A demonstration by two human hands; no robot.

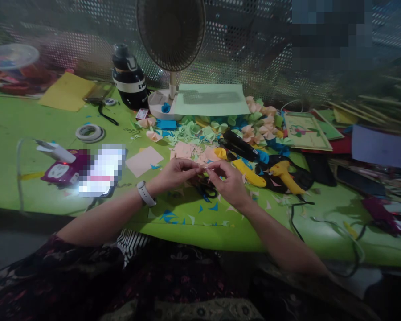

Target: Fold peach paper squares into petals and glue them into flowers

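Note:
My left hand (177,173), with a pale watch (146,193) on its wrist, meets my right hand (227,182) over the middle of the green table. Both are closed in a pinch, fingertips touching or nearly so. Whatever lies between them is too small to make out. Just beyond the fingers lie pink paper pieces (183,149) and scraps. Below the hands, partly hidden, is a dark pair of scissors (207,192). A black stapler (239,145) and a yellow cutter knife (249,173) lie to the right of my right hand.
Folded paper flowers (265,125) are heaped at the back beside a fan (171,33) and a dark bottle (129,80). A yellow glue gun (284,175) lies right. Left are a tape roll (89,132), a lit phone (103,171) and a purple box (62,171).

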